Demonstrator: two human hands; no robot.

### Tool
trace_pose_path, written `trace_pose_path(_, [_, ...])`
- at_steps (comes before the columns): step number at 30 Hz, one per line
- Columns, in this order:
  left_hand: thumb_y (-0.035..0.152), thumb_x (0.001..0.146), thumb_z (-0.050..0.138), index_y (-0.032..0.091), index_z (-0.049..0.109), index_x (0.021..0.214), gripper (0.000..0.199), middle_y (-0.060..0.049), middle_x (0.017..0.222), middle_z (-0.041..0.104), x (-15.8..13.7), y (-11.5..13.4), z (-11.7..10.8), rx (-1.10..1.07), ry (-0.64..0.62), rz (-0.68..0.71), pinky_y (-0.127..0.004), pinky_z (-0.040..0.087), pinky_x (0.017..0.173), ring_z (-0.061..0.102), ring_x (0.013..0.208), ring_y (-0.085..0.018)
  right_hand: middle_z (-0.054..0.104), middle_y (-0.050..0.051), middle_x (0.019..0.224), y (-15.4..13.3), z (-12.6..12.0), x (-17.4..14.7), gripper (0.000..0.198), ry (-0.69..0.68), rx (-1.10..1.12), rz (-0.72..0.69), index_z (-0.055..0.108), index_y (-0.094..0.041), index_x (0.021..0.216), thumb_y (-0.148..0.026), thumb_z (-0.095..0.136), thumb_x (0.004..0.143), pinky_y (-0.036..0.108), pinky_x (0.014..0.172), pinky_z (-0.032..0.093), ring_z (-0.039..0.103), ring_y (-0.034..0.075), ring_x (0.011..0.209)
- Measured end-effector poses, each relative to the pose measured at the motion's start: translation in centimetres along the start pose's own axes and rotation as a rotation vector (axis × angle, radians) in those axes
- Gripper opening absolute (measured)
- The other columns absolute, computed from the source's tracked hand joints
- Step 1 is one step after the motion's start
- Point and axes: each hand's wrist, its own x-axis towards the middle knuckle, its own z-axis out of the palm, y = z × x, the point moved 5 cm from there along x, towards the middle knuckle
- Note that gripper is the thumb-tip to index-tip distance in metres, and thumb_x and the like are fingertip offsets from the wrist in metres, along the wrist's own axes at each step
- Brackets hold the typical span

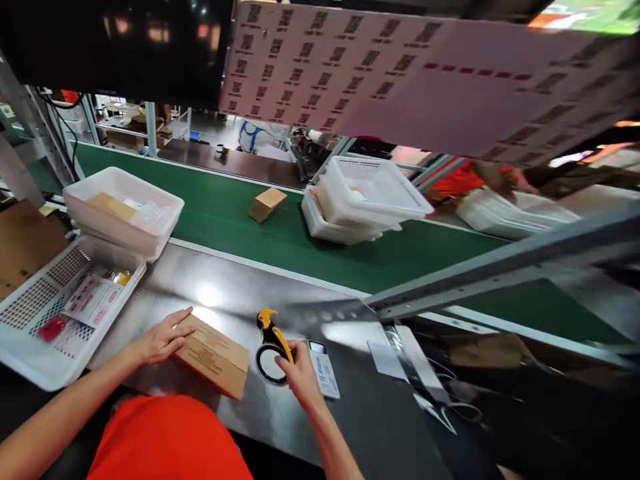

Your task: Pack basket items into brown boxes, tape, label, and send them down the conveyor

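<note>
A closed brown cardboard box (215,353) lies on the metal worktop in front of me, printed with lines of small text. My left hand (163,339) rests at its left end, fingers stretched out and touching the edge. In my right hand (299,373) is a yellow and black tape dispenser (283,342) with a tape roll, gripped by the handle. It is held just right of the box, apart from it. Beside that hand lies a flat white item (324,370) with a dark window at its top; its kind is unclear.
A perforated white basket (40,360) with packets stands left, a second white basket (173,212) behind it. Beyond the worktop runs a green conveyor (215,220) carrying a small carton (267,204) and stacked white trays (345,227). A metal strut (475,267) slants across the right; scissors (465,411) lie below.
</note>
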Motion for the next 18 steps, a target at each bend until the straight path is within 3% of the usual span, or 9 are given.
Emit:
trace_pose_path(2, [0.042,0.109,0.044,0.033,0.050,0.158,0.050,-0.006,0.178,0.020,0.1,0.3,-0.2,-0.021,-0.016,0.008,-0.052,0.033,0.130,0.032,0.160,-0.032,0.068,0.011,0.125,-3.9,-0.2,-1.6,0.057,-0.035,0.005,-0.306,0.056,-0.021,0.137,-0.027,0.058,0.081,0.041,0.099,0.057,0.067,0.027,0.116])
trace_pose_path(4, [0.044,0.109,0.042,0.032,0.050,0.158,0.051,-0.006,0.179,0.017,0.1,0.5,-0.4,-0.042,-0.023,0.003,-0.051,0.031,0.131,0.029,0.161,-0.032,0.062,0.012,0.139,-8.0,0.7,-3.9,0.067,-0.103,-0.048,-0.708,0.050,-0.025,0.151,-0.021,0.056,0.085,0.042,0.102,0.057,0.064,0.027,0.126])
trace_pose_path(5, [0.045,0.109,0.041,0.030,0.051,0.157,0.051,-0.006,0.179,0.017,0.1,0.5,-0.5,-0.054,-0.028,-0.001,-0.051,0.031,0.131,0.029,0.161,-0.031,0.061,0.013,0.139,-9.6,1.6,-5.0,0.069,-0.140,-0.111,-0.882,0.050,-0.027,0.153,-0.018,0.056,0.086,0.041,0.099,0.058,0.064,0.028,0.123])
trace_pose_path(7, [0.045,0.110,0.039,0.029,0.054,0.156,0.051,-0.007,0.178,0.021,0.1,0.6,-0.6,-0.075,-0.032,-0.009,-0.051,0.030,0.131,0.030,0.161,-0.031,0.064,0.014,0.132,-11.7,3.5,-6.4,0.067,-0.192,-0.268,-1.081,0.055,-0.028,0.152,-0.015,0.057,0.086,0.040,0.091,0.061,0.068,0.027,0.112])
trace_pose_path(11, [0.042,0.106,0.047,0.032,0.067,0.143,0.043,-0.006,0.173,0.036,-0.2,2.0,-0.5,-0.112,0.051,-0.074,-0.058,0.029,0.130,0.032,0.159,-0.034,0.066,0.017,0.130,-11.9,5.6,-6.6,0.070,-0.238,-0.419,-1.096,0.058,-0.027,0.151,-0.012,0.057,0.083,0.042,0.088,0.063,0.069,0.029,0.109])
trace_pose_path(14, [0.044,0.101,0.054,0.029,0.080,0.122,0.036,-0.008,0.158,0.057,-0.4,3.8,-0.5,-0.255,0.360,-0.290,-0.057,0.038,0.125,0.046,0.150,-0.035,0.064,0.015,0.133,-10.9,5.2,-6.5,0.083,-0.231,-0.370,-1.074,0.050,-0.030,0.158,-0.006,0.053,0.078,0.044,0.091,0.062,0.067,0.029,0.116])
trace_pose_path(16, [0.052,0.099,0.055,0.023,0.080,0.113,0.041,-0.013,0.132,0.074,-0.5,4.6,0.3,-0.554,0.543,-0.550,-0.049,0.055,0.109,0.068,0.124,-0.032,0.063,0.014,0.133,-10.4,4.8,-6.5,0.091,-0.215,-0.335,-1.074,0.045,-0.032,0.161,-0.004,0.051,0.074,0.044,0.091,0.063,0.067,0.029,0.117])
trace_pose_path(18, [0.064,0.094,0.057,0.019,0.078,0.109,0.051,-0.013,0.107,0.079,0.1,5.6,2.3,-0.987,0.530,-0.794,-0.040,0.062,0.084,0.075,0.096,-0.026,0.062,0.013,0.133,-10.3,4.6,-6.6,0.097,-0.199,-0.318,-1.085,0.041,-0.034,0.163,-0.002,0.050,0.072,0.044,0.091,0.063,0.067,0.029,0.116])
